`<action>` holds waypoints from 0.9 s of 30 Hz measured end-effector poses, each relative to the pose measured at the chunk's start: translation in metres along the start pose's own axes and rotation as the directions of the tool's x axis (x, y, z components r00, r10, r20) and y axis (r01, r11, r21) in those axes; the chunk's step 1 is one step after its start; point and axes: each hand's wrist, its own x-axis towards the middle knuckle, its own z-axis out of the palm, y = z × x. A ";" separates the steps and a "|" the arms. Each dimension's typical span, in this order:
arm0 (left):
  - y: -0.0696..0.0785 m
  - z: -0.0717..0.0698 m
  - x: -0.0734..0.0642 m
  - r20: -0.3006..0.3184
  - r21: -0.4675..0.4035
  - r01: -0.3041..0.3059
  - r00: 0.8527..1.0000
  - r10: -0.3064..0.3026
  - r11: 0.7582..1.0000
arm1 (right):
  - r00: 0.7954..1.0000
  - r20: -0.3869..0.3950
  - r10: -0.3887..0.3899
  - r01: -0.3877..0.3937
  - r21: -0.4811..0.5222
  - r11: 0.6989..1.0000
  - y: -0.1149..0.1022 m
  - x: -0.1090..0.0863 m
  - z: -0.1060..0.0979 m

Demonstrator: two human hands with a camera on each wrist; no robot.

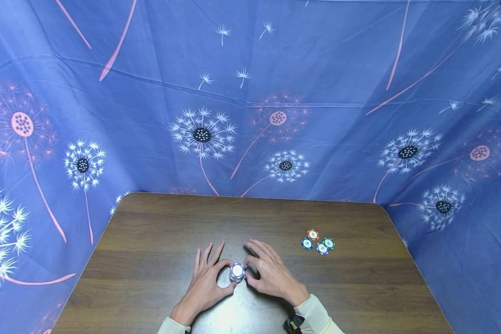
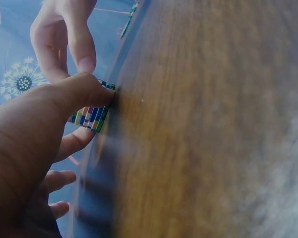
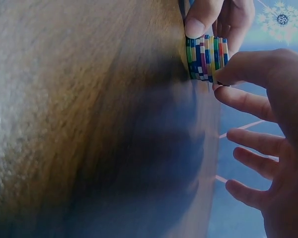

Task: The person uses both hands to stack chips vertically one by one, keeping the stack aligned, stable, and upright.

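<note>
A short stack of poker chips stands on the wooden table, with a blue-and-white chip on top. In the right wrist view the stack shows green, blue, red and yellow edges. My left hand pinches the stack from the left between thumb and index finger, its other fingers spread out. At the right side is my right hand, its thumb and index fingertips right at the upper chips with a small gap between them. The other right fingers extend loosely forward.
Several loose poker chips, among them a red chip and a green chip, lie flat at the table's back right. A blue dandelion-print cloth hangs behind and beside the brown table.
</note>
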 end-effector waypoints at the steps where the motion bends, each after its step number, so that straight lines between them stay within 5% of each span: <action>1: 0.000 0.000 0.000 0.007 0.002 0.004 1.000 -0.004 1.000 | 1.000 -0.003 0.003 -0.003 0.005 1.000 0.000 -0.001 0.000; 12: 0.000 0.001 -0.002 0.003 0.004 0.011 1.000 -0.012 1.000 | 0.985 -0.114 0.128 -0.121 0.064 0.991 0.021 -0.039 -0.004; 27: 0.000 0.002 -0.002 -0.021 0.003 0.002 1.000 -0.002 1.000 | 0.882 -0.325 0.341 -0.372 -0.037 0.928 0.112 -0.109 -0.044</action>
